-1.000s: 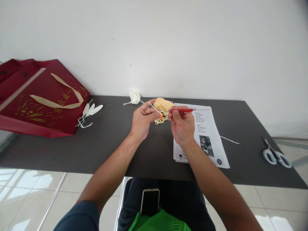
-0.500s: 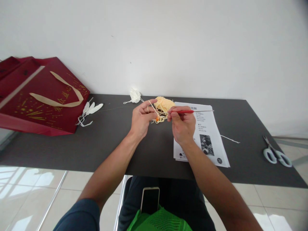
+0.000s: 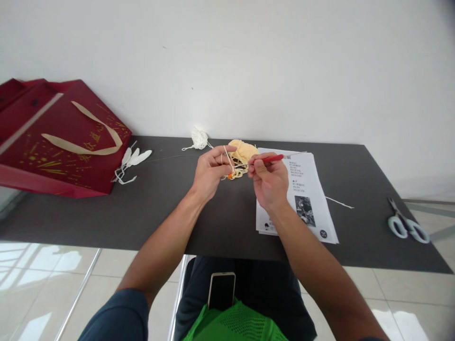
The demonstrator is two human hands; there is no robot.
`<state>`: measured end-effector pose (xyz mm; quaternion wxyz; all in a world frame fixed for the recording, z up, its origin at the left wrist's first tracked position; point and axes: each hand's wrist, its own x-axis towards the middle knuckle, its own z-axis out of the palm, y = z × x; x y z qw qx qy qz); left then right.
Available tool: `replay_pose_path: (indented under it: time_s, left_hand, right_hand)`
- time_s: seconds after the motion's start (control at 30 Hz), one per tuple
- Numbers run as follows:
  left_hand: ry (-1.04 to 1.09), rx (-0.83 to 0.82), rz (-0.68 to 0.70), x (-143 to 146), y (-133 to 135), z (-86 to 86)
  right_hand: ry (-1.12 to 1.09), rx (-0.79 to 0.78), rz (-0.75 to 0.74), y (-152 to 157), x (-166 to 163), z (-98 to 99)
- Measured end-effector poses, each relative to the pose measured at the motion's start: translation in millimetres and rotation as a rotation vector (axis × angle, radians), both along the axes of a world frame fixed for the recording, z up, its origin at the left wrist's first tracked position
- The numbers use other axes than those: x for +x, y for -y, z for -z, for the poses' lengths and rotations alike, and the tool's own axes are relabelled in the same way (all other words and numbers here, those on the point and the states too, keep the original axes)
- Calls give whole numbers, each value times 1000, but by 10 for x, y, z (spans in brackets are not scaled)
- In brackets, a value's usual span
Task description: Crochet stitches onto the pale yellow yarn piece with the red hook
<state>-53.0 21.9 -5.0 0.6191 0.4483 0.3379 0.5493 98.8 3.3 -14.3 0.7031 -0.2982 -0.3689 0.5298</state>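
My right hand (image 3: 269, 177) grips a crochet hook (image 3: 273, 158) by its red handle, with the metal tip pointing left. Pale yellow yarn (image 3: 228, 155) runs over the raised index finger of my left hand (image 3: 212, 169). The left thumb and fingers pinch a small crochet piece, mostly hidden, with an orange bit (image 3: 230, 176) showing below the thumb. The hook's tip meets the yarn beside that thumb. Behind both hands lies a pale yellow yarn ball (image 3: 242, 150), with loose strands in front of it.
Printed sheets (image 3: 309, 182) lie under my right hand. Scissors (image 3: 407, 222) rest at the right. White yarn (image 3: 199, 138) sits near the wall, and white crocheted pieces (image 3: 132, 158) lie beside a red gift bag (image 3: 71, 142). A phone (image 3: 222, 290) is on my lap.
The red hook has tilted, its handle end now higher and its tip lower near my left thumb. Both hands stay close together; the whole view has shifted slightly.
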Motion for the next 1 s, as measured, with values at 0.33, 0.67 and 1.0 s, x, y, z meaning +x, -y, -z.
replay_pose_path:
  time_s: [0.33,0.67,1.0]
  left_hand:
    - [-30,-25,4,-22,-11,8]
    - [114,-160,114,-24,-28,-60]
    - [148,-69,130,-35,-31,-23]
  right_hand:
    - [43,60,-3,-6,11,16]
    - [10,94,-73,12,4,-6]
    - [-191,-146,-188,7,40,-20]
